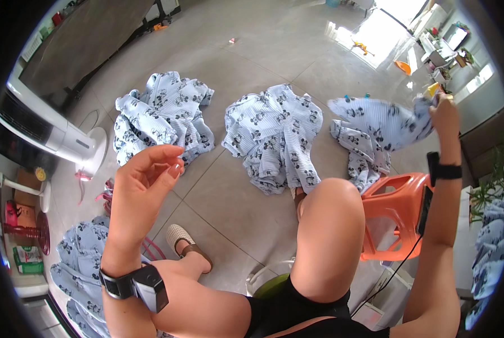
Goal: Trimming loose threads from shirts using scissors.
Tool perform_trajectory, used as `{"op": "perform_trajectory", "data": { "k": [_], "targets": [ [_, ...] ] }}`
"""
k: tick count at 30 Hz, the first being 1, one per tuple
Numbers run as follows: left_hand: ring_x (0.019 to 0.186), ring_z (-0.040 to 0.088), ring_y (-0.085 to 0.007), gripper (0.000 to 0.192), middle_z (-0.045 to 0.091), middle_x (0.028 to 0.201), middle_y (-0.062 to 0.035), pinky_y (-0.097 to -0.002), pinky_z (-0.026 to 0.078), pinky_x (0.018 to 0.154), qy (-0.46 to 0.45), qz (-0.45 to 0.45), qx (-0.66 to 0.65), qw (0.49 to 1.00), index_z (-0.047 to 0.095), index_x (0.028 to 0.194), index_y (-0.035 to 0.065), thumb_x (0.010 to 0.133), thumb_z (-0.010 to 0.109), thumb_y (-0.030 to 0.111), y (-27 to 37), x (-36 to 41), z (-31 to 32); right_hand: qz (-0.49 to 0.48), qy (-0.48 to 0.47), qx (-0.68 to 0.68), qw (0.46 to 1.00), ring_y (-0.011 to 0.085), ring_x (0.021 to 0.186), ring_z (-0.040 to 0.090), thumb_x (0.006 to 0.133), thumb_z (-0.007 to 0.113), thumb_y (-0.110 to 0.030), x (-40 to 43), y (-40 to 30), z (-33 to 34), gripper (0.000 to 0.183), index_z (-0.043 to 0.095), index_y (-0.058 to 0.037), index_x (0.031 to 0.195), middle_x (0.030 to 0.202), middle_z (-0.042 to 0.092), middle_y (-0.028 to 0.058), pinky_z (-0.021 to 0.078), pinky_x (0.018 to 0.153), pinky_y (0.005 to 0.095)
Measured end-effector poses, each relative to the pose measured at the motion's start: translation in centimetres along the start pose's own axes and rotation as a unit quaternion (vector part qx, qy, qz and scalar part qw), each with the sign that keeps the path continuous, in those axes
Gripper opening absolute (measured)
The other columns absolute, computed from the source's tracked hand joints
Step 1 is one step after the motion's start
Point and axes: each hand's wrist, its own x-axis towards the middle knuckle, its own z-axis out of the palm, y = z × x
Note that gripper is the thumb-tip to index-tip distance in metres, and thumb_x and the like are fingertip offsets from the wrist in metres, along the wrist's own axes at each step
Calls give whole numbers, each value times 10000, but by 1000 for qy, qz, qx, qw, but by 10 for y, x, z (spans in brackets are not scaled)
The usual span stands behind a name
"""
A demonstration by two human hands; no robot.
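My right hand point(445, 114) is raised at the right, gripping one end of a light-blue ribbed garment point(387, 120) with a black cartoon-mouse print. The garment stretches leftward from the fist, and its lower part hangs near an orange plastic stool point(397, 215). My left hand point(144, 190) hovers over the floor with loosely curled fingers and nothing visible in it. Behind it on the tiles lies a crumpled garment point(163, 112) of the same print. A second matching garment point(275, 131) is heaped in the middle, ahead of my raised knee.
More printed garments are piled at lower left point(80, 262) and at the right edge point(488, 249). A white tower fan point(61, 135) stands at left on a round base. A black cable point(387, 274) runs beside my right arm. An orange toy point(403, 66) lies farther off.
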Motion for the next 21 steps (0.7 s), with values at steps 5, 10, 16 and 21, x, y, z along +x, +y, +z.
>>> {"op": "perform_trajectory", "data": {
  "k": [5, 10, 16, 21],
  "targets": [
    [822, 569, -80, 198, 616, 894, -37, -209, 444, 747, 21, -49, 42, 998, 599, 1027, -15, 832, 593, 19, -4, 9, -3, -158, -130, 287, 936, 325, 926, 581, 735, 551, -132, -57, -206, 74, 207, 626, -68, 917, 995, 600, 172, 467, 788, 394],
    [782, 567, -93, 152, 606, 875, -58, -218, 448, 729, 58, -97, 73, 991, 605, 964, -31, 816, 593, 1, -11, 23, -7, -441, -287, 401, 750, 277, 861, 601, 767, 528, -87, -128, -384, 164, 214, 634, -138, 946, 950, 588, 91, 484, 712, 385],
    [738, 575, -132, 150, 602, 823, -84, -228, 439, 669, 92, -105, 163, 977, 622, 916, -25, 766, 616, -28, -9, 18, -24, -591, -227, 259, 730, 255, 719, 627, 764, 527, -67, -181, -494, 198, 201, 611, -143, 930, 934, 554, 101, 496, 573, 359],
    [738, 564, -113, 137, 601, 833, -85, -221, 438, 658, 79, -135, 135, 978, 618, 919, -32, 783, 604, -25, -25, 28, -31, -582, -193, 258, 747, 245, 650, 624, 759, 546, -79, -142, -466, 194, 168, 601, -140, 906, 983, 523, 133, 486, 517, 355]
  ]
}}
